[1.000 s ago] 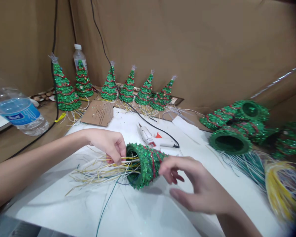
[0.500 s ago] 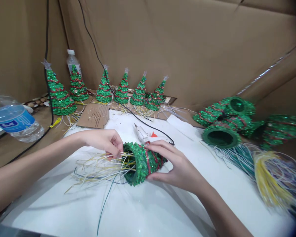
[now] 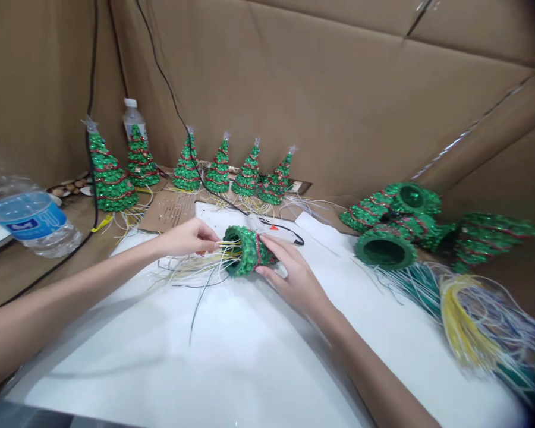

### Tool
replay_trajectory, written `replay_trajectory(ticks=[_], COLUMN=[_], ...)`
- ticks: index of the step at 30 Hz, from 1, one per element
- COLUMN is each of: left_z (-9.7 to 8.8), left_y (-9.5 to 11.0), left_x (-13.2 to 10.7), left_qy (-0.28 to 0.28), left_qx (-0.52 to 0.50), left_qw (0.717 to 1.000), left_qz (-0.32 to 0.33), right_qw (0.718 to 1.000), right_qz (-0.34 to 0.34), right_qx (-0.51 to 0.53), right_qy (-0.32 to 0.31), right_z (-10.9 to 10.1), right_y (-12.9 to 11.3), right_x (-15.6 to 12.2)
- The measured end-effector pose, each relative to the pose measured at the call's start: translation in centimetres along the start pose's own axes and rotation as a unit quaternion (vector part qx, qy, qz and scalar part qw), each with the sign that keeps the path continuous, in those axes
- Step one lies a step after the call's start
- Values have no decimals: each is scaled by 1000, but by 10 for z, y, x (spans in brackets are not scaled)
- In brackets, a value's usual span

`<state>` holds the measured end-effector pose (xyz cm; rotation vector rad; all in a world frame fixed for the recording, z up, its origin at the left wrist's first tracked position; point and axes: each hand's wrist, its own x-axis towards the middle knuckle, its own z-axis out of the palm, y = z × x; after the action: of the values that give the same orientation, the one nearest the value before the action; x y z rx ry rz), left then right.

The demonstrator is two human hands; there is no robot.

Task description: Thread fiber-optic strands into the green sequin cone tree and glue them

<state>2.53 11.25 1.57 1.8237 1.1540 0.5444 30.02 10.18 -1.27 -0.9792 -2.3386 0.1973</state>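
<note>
A green sequined cone tree (image 3: 245, 249) with red trim lies on its side over the white sheet (image 3: 249, 356), its open base facing left. My right hand (image 3: 289, 270) is wrapped round the cone's narrow end. My left hand (image 3: 189, 238) pinches the bundle of thin yellow and white fibre strands (image 3: 191, 270) that spill from the cone's base. A dark strand trails toward me across the sheet.
Several finished trees (image 3: 218, 169) stand in a row at the back, with a glue gun (image 3: 271, 229) and its black cord behind the cone. Cones lie piled at right (image 3: 392, 229) above loose yellow and blue fibres (image 3: 468, 315). A water bottle (image 3: 29, 223) lies at left.
My right hand has closed onto the cone's narrow end, having hovered beside it a second ago. Both hands and the cone now sit farther from me, toward the glue gun.
</note>
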Motion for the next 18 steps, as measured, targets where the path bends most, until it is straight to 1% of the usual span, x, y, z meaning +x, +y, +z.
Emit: replay_trajectory(ticks=[3, 8, 12, 18], left_z=[0, 0, -2, -6], left_y=[-4, -6, -2, 2], left_x=[0, 0, -1, -1], left_qy=[-1, -11, -14, -24], left_qx=[-8, -51, -69, -46], left_qw=[1000, 999, 997, 998], left_qz=[14, -3, -11, -21], right_qw=[1000, 999, 999, 1000], right_qz=[4, 7, 4, 2], right_qx=[-17, -30, -29, -25], right_qy=[20, 11, 15, 12], right_z=[4, 2, 2, 0], right_y=[-6, -19, -20, -19], right_x=[-4, -12, -15, -16])
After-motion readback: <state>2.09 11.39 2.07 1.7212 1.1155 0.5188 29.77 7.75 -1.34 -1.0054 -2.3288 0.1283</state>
